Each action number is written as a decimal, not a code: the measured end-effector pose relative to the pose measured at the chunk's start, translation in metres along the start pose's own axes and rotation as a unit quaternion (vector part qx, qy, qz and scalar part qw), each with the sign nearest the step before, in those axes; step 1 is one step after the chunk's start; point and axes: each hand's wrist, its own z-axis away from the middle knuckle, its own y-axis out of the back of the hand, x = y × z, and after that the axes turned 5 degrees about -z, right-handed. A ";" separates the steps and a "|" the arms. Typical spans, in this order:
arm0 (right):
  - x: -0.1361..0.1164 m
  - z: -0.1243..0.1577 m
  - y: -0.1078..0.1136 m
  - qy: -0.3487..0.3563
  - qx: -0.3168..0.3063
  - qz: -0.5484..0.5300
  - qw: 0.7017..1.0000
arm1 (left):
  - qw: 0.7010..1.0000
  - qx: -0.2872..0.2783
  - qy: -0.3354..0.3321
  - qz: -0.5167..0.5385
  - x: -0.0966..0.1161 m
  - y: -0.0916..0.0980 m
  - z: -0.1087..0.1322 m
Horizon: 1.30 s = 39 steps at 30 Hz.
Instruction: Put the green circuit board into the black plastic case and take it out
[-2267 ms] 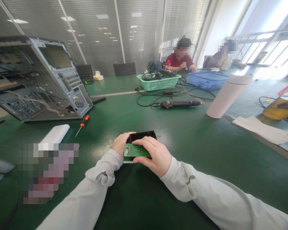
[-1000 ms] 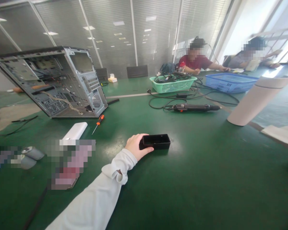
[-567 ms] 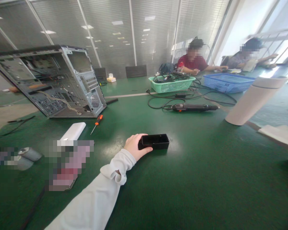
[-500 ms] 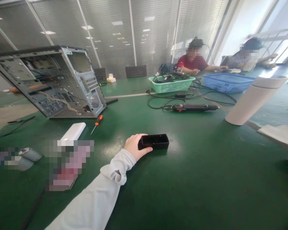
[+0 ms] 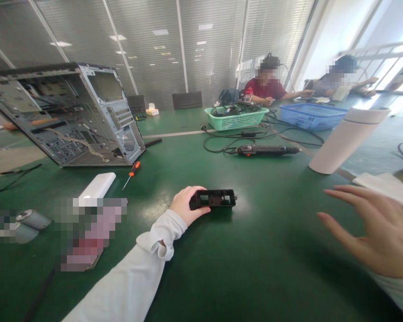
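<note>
My left hand (image 5: 189, 205) is wrapped around the left end of a small, oblong black plastic housing (image 5: 219, 205), fingers behind it and thumb along the near side. Two light-filled rectangular openings show in the housing, which is at the tabletop; the part under my palm is hidden. My right hand (image 5: 378, 230) hovers over the right side of the table, slightly blurred, fingers spread and holding nothing. It is well apart from the housing, nearest to a white cloth or paper (image 5: 387, 188).
An open computer case (image 5: 94, 116), orange-handled screwdriver (image 5: 132, 173), white slab-like device (image 5: 97, 185) and pixelated object stand left. Beyond are a corded electric screwdriver (image 5: 267, 150), green basket (image 5: 237, 120), blue basket (image 5: 310, 118) and pale tumbler (image 5: 345, 141). Two people sit at the far right.
My right hand has come into view from the right, open. The housing in my left hand now shows two openings where a dark hollow showed before. The view has shifted slightly.
</note>
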 end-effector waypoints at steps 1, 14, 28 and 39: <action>-0.017 -0.007 -0.012 0.045 -0.004 -0.038 0.998 | 1.000 0.003 -0.005 0.002 0.000 0.000 0.000; -0.095 -0.061 -0.111 0.052 -0.020 -0.265 0.963 | 0.976 0.159 -0.144 -0.035 0.006 0.007 0.001; -0.107 -0.060 -0.101 -0.041 0.023 -0.394 0.918 | 0.969 0.216 -0.111 -0.050 -0.005 0.003 -0.001; -0.090 -0.073 -0.099 -0.309 -0.129 -0.577 0.745 | 0.987 0.079 -0.125 -0.056 0.014 0.011 0.002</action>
